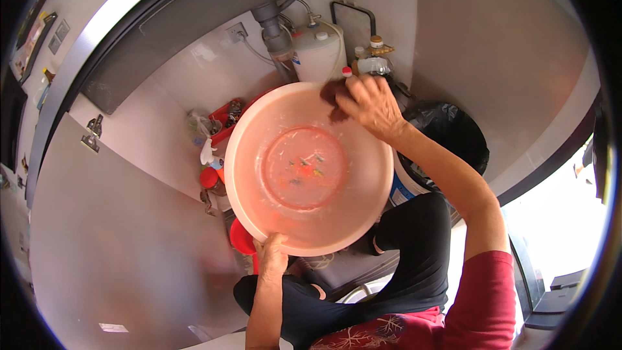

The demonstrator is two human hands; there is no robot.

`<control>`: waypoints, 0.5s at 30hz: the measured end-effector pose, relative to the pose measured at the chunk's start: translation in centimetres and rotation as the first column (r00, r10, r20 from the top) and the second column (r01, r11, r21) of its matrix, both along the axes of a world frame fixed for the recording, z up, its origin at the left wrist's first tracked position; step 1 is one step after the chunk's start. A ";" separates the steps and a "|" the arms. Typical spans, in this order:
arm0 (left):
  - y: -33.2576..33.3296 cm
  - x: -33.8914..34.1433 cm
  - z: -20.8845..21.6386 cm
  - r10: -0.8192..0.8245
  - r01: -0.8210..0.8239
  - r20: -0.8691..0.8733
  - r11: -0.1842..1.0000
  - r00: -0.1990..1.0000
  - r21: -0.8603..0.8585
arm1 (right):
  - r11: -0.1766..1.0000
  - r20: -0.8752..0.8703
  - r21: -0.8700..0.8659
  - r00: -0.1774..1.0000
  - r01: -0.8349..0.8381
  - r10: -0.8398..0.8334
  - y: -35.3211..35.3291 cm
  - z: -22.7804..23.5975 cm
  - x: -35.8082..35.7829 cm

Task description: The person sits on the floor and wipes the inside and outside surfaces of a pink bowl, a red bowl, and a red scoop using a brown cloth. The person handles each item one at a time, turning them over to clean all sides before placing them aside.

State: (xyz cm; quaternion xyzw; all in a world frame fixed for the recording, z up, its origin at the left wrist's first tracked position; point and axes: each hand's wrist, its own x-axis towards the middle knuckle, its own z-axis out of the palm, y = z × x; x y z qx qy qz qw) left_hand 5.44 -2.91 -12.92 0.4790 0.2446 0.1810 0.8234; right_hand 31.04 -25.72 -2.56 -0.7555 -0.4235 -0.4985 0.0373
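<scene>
A large round pink plastic basin point(259, 175) is tilted toward me above my knees, with a small coloured pattern at the middle of its bottom. My left hand point(272, 254) grips the near rim, thumb over the edge. At the far right rim, my right hand point(372, 107) is closed on a dark brown cloth point(335, 98), which lies against the inner wall. Part of the cloth is hidden under the fingers.
Beyond the basin stand a white tank point(319, 55), a grey drain pipe point(275, 37) and several bottles point(376, 58). A bin with a black bag point(457, 133) is on the right. Open cabinet doors point(116, 220) flank me. A red-lidded jar point(210, 180) sits left.
</scene>
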 end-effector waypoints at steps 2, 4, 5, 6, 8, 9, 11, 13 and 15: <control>-1.0 0.2 0.4 0.066 -0.066 -0.034 0.998 0.997 -0.003 | 0.990 -0.191 0.074 0.976 0.118 -0.102 -1.1 -1.0 0.5; -1.3 0.5 0.6 0.073 -0.073 -0.024 0.997 0.997 0.015 | 0.980 -0.327 0.154 0.943 0.124 -0.068 -1.4 -4.6 0.5; -1.7 0.6 1.3 0.129 -0.128 -0.026 0.991 0.991 0.029 | 0.979 -0.399 0.173 0.916 0.108 -0.030 -1.1 -6.2 -0.1; -1.8 0.5 1.4 0.152 -0.152 0.007 0.988 0.988 0.030 | 0.972 -0.503 0.153 0.861 0.177 -0.077 -0.7 -7.6 -1.1; -0.5 0.3 0.7 0.078 -0.077 0.058 0.997 0.995 -0.031 | 0.934 -0.688 0.254 0.726 0.253 -0.010 -0.5 -9.6 -3.6; -0.1 0.3 0.1 0.058 -0.055 0.072 0.997 0.996 -0.045 | 0.931 -0.720 0.231 0.694 0.283 -0.032 -0.7 -10.6 -4.8; 0.0 0.6 -0.1 0.110 -0.106 0.083 0.993 0.990 -0.057 | 0.964 -0.727 0.136 0.684 0.230 -0.061 -0.1 -11.3 -7.8; -0.1 0.8 0.0 0.123 -0.117 0.082 0.990 0.989 -0.078 | 0.990 -0.669 -0.065 0.730 0.127 -0.137 0.4 -10.8 -10.7; -0.3 1.1 0.3 0.111 -0.103 0.066 0.988 0.992 -0.111 | 0.995 -0.494 -0.095 0.867 0.025 -0.069 0.7 -10.6 -12.9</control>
